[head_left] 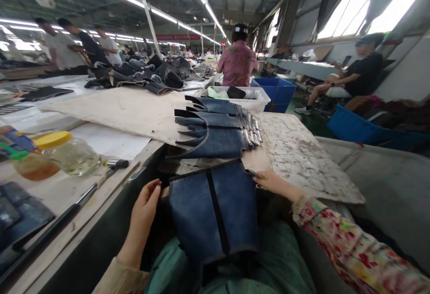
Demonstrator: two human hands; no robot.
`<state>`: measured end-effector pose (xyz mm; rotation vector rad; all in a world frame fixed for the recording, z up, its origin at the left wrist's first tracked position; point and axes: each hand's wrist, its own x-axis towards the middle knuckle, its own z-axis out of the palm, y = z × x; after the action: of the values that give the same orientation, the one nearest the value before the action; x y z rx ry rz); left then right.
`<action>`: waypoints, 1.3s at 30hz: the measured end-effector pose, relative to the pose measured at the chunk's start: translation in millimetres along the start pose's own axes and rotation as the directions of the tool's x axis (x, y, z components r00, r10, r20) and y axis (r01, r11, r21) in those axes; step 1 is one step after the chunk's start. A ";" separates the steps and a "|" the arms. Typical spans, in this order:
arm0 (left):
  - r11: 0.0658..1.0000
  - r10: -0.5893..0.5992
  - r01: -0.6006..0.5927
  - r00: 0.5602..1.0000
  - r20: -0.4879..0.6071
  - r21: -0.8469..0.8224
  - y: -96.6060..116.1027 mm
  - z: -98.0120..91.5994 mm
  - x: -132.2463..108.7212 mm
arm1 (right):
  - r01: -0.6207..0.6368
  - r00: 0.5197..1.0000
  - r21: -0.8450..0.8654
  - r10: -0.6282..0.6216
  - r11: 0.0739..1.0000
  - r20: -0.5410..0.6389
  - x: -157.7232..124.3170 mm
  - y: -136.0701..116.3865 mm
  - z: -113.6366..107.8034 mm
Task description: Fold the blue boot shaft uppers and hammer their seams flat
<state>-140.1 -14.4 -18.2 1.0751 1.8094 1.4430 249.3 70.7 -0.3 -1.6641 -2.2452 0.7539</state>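
A dark blue leather panel (pixel 198 209) with a black strip down its middle and dark edging lies tilted over my lap. At its left edge is my left hand (pixel 146 204), closed, with some fingers partly hidden behind the leather. My right hand (pixel 268 180) pinches the panel's upper right corner, its fingertips close together. Just beyond the panel, similar blue leather pieces (pixel 221 138) lie overlapped in a stack, with shiny metallic ends (pixel 252 132) on the right and curved black-edged flaps on the left.
Boards (pixel 302 159) bear the stack. To the left are a yellow-lidded clear jar (pixel 79 155), a hammer-like tool (pixel 87 195) and dark pieces (pixel 23 213). Farther off stand a white bin (pixel 258 101), a blue crate (pixel 275 92) and a seated person in pink (pixel 238 63). Other people are around.
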 end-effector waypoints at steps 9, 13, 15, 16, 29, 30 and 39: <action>0.526 0.499 -0.701 0.713 0.493 0.481 54.1 103.7 -11.7 | 0.146 0.964 -0.072 -0.158 0.987 -0.216 8.8 -33.2 -0.9; 0.458 0.494 -0.746 0.666 0.560 0.484 52.5 129.7 -24.3 | 0.147 0.954 -0.078 -0.162 0.986 -0.252 -10.8 -35.2 22.2; 0.430 0.488 -0.768 0.640 0.594 0.474 48.9 128.9 -32.4 | 0.175 0.943 -0.067 -0.186 0.982 -0.276 -28.0 -29.2 34.7; 0.411 0.486 -0.783 0.622 0.614 0.468 47.0 126.8 -36.6 | 0.200 0.932 -0.062 -0.210 0.978 -0.297 -36.9 -25.8 40.8; 0.272 0.521 -0.862 0.506 0.687 0.429 44.4 131.1 -46.1 | 0.214 0.881 -0.122 -0.246 0.969 -0.404 -60.8 -30.5 57.1; 0.269 0.524 -0.865 0.500 0.690 0.423 44.3 132.4 -46.1 | 0.215 0.880 -0.120 -0.246 0.969 -0.406 -61.1 -31.1 56.9; 0.155 0.580 -0.893 0.429 0.692 0.423 42.6 127.5 -49.7 | 0.225 0.877 -0.107 -0.249 0.968 -0.411 -66.3 -29.3 58.8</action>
<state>0.9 10.3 -10.3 2.8767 1.5669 0.6239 218.1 -13.2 -26.8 -1.3729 -2.1116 0.2397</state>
